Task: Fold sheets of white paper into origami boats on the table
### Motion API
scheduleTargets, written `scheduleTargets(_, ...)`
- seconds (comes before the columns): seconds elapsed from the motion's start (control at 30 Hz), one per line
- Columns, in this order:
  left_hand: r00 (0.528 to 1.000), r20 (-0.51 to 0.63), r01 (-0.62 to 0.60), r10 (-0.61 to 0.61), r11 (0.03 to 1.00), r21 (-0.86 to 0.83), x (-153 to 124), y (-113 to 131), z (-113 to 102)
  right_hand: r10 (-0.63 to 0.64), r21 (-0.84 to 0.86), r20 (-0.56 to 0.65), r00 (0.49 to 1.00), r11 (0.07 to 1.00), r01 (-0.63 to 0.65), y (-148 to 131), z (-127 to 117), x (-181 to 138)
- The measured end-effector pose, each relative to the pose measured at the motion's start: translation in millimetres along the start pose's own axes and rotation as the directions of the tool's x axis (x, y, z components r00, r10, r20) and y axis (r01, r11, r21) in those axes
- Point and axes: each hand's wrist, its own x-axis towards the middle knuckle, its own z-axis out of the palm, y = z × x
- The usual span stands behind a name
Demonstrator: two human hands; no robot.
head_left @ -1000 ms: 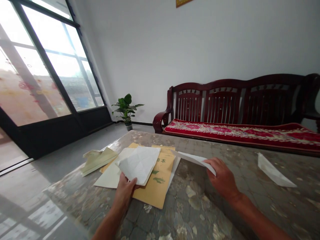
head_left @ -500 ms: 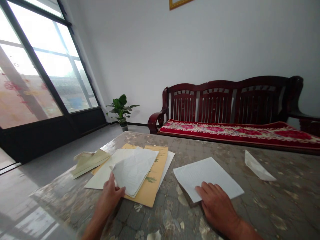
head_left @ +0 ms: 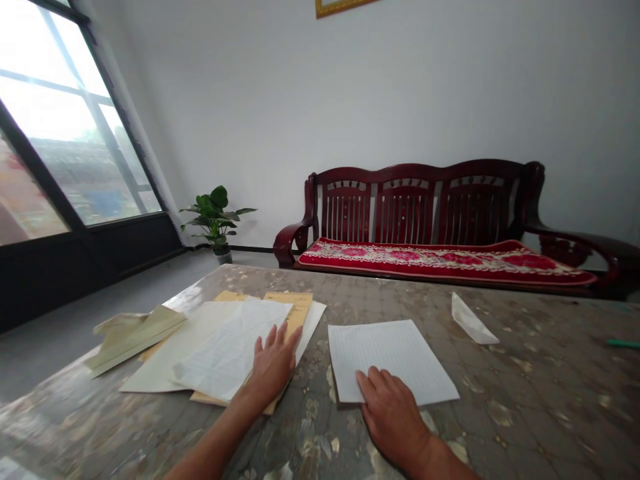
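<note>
My left hand (head_left: 274,363) is open, fingers spread, over the right side of a pile of papers. On top of the pile lies a creased white sheet (head_left: 235,347), with a tan spiral-topped notepad (head_left: 295,305) partly hidden beneath it. My right hand (head_left: 395,413) has its fingers curled over the near left edge of a white lined sheet (head_left: 395,353); the thumb is hidden. That sheet's left edge stands slightly off the tabletop.
A folded yellowish paper (head_left: 137,339) lies at the table's left. To the right are a small folded white paper (head_left: 473,321) and a green stick-like thing (head_left: 623,343). Behind the patterned table (head_left: 540,393) stand a red-cushioned wooden bench (head_left: 405,200) and a potted plant (head_left: 216,217).
My left hand has let go of the white sheet's left edge and moved right across it, fingers spreading. That sheet now lies flatter. My right hand stays at the lined sheet. The view has turned right.
</note>
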Motion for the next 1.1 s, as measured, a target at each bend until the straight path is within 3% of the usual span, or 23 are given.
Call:
scheduleTargets(0.1, 1.000, -0.013, 0.028, -0.028, 1.000, 0.001, 6.2, -2.6, -4.6, 0.017, -0.008, 0.026, 1.000, 1.000, -0.017, 0.2, -0.8, 2.3)
scheduleTargets(0.13, 1.000, -0.023, -0.003, 0.003, 1.000, -0.011, 6.6, 0.3, -5.8, 0.024, -0.006, 0.037, 0.999, 1.000, -0.024, 0.2, -1.8, 3.2)
scheduleTargets(0.2, 0.984, -0.034, -0.178, 0.176, 0.982, -0.064, 6.4, 12.0, -7.0, 0.045, 0.005, 0.065, 0.997, 0.999, -0.045, -0.1, -5.2, 4.9)
scheduleTargets(0.23, 0.952, -0.041, -0.305, 0.303, 0.946, -0.111, 6.3, 20.2, -6.8, 0.057, 0.012, 0.077, 0.995, 0.998, -0.058, -0.3, -7.7, 5.5)
scheduleTargets(0.3, 0.839, -0.063, -0.539, 0.540, 0.811, -0.230, 7.6, 39.4, -3.3, 0.081, 0.028, 0.087, 0.993, 0.996, -0.084, -0.6, -14.0, 6.4)
scheduleTargets(0.37, 0.751, -0.122, -0.646, 0.649, 0.683, -0.340, 11.0, 58.7, 5.1, 0.099, 0.047, 0.080, 0.992, 0.994, -0.103, 0.0, -21.2, 6.6)
scheduleTargets(0.43, 0.735, -0.154, -0.646, 0.661, 0.613, -0.455, 15.4, 73.6, 17.8, 0.119, 0.065, 0.076, 0.990, 0.990, -0.124, 2.7, -28.2, 6.1)
scheduleTargets(0.6, 0.790, -0.193, -0.547, 0.581, 0.528, -0.649, 22.8, 79.2, 43.5, 0.059, 0.103, 0.079, 0.995, 0.992, -0.067, 27.7, -43.7, 0.5)
scheduleTargets(0.73, 0.808, -0.206, -0.493, 0.552, 0.441, -0.750, 22.9, 66.0, 40.2, -0.049, 0.116, 0.166, 0.985, 0.993, 0.030, 67.2, -53.5, -14.1)
scheduleTargets(0.8, 0.806, -0.204, -0.475, 0.556, 0.401, -0.783, 22.5, 61.3, 36.7, -0.062, 0.150, 0.136, 0.989, 0.988, 0.041, 88.4, -54.4, -27.0)
scheduleTargets(0.93, 0.800, -0.125, -0.444, 0.587, 0.440, -0.781, 23.2, 57.9, 39.1, -0.110, 0.213, 0.042, 0.993, 0.972, 0.099, 125.2, -44.9, -55.7)
scheduleTargets(1.1, 0.774, -0.079, -0.461, 0.628, 0.474, -0.750, 24.7, 54.0, 45.9, -0.071, 0.321, -0.040, 0.997, 0.944, 0.080, 153.3, -28.8, -69.1)
